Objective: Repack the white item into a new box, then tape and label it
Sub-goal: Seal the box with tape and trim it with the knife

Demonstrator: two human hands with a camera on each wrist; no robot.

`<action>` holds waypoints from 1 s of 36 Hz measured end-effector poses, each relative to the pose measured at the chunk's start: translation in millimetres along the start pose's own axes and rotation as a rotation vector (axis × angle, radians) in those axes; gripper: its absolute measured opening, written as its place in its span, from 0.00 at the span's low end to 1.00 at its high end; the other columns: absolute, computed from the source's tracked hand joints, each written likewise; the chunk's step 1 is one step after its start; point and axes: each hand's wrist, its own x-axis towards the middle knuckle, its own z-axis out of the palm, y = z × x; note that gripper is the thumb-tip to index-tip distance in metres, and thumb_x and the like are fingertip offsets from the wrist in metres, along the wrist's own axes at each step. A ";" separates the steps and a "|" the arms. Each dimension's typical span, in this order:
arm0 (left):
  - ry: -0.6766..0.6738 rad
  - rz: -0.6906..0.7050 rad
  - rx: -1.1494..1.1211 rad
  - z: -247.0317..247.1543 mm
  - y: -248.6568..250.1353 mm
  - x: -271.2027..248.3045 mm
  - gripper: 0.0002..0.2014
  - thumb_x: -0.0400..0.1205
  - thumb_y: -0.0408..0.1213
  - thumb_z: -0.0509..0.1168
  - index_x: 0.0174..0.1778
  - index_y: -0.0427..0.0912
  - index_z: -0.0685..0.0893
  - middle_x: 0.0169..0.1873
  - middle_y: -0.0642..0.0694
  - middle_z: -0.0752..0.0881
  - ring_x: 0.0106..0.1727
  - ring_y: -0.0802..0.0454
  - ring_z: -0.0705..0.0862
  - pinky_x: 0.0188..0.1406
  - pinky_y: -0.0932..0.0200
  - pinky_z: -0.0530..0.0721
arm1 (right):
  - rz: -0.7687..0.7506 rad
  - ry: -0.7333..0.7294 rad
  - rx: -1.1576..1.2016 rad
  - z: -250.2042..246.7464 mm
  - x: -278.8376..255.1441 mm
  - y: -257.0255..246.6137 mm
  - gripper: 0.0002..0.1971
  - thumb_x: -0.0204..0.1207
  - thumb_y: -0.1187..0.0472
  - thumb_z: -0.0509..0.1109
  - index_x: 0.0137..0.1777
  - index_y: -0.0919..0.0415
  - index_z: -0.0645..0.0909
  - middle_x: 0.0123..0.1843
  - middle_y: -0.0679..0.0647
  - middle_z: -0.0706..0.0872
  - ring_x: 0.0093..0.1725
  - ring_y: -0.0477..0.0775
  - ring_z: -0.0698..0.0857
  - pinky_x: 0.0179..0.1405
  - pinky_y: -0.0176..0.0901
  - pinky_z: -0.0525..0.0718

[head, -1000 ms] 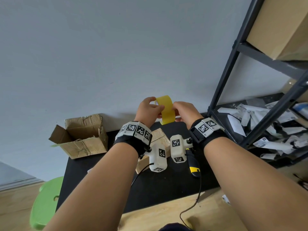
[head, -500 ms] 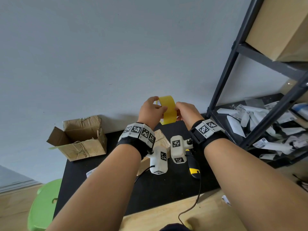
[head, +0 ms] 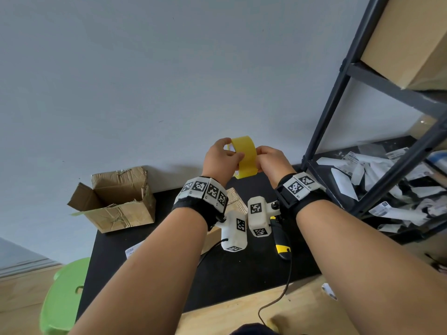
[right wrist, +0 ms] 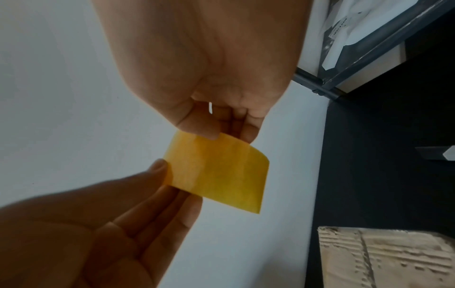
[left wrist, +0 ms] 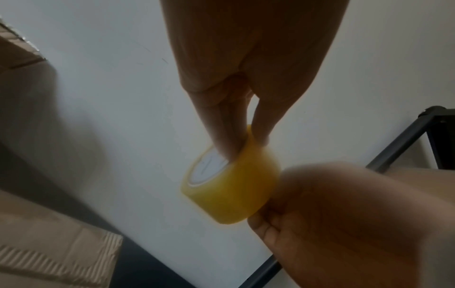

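Both hands hold a yellow roll of tape (head: 244, 155) up in front of the wall, above the black table (head: 150, 259). My left hand (head: 221, 157) grips the roll (left wrist: 230, 192) with fingers through its core and thumb on the outside. My right hand (head: 268, 160) pinches the roll's outer face (right wrist: 216, 175) at its right edge. Below the wrists a small closed cardboard box (head: 235, 201) stands on the table, mostly hidden by the wrist cameras. An open, worn cardboard box (head: 116, 204) sits at the table's back left. No white item shows.
A black and yellow handheld device (head: 281, 245) with a cable lies on the table under my right wrist. A dark metal shelf rack (head: 338, 93) at right holds many white labels (head: 377, 180) and a big box above. A green stool (head: 64, 298) stands at lower left.
The tape roll has turned a little in my hands, and both hands have shifted slightly on it. Everything on the table stays where it was.
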 end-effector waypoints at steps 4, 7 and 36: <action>0.018 0.006 0.006 -2.3 -2.4 1.7 0.27 0.79 0.36 0.70 0.75 0.41 0.72 0.47 0.41 0.90 0.44 0.47 0.90 0.54 0.52 0.86 | 0.078 -0.042 0.002 1.8 4.1 -11.3 0.12 0.77 0.70 0.57 0.52 0.70 0.82 0.54 0.70 0.87 0.55 0.67 0.87 0.62 0.60 0.84; 0.015 0.008 0.003 -2.3 -2.3 2.6 0.27 0.79 0.36 0.70 0.75 0.41 0.72 0.46 0.41 0.90 0.43 0.47 0.90 0.49 0.57 0.85 | 0.062 -0.030 -0.011 2.6 4.8 -10.9 0.15 0.77 0.71 0.55 0.55 0.74 0.82 0.53 0.70 0.86 0.55 0.68 0.87 0.61 0.62 0.85; 0.068 -0.187 -0.299 -8.3 -12.7 6.8 0.24 0.82 0.32 0.66 0.74 0.32 0.70 0.39 0.41 0.87 0.36 0.49 0.88 0.50 0.49 0.89 | -0.104 -0.118 -0.102 -4.1 -1.1 6.6 0.17 0.75 0.74 0.64 0.59 0.57 0.85 0.55 0.50 0.87 0.58 0.51 0.83 0.56 0.39 0.75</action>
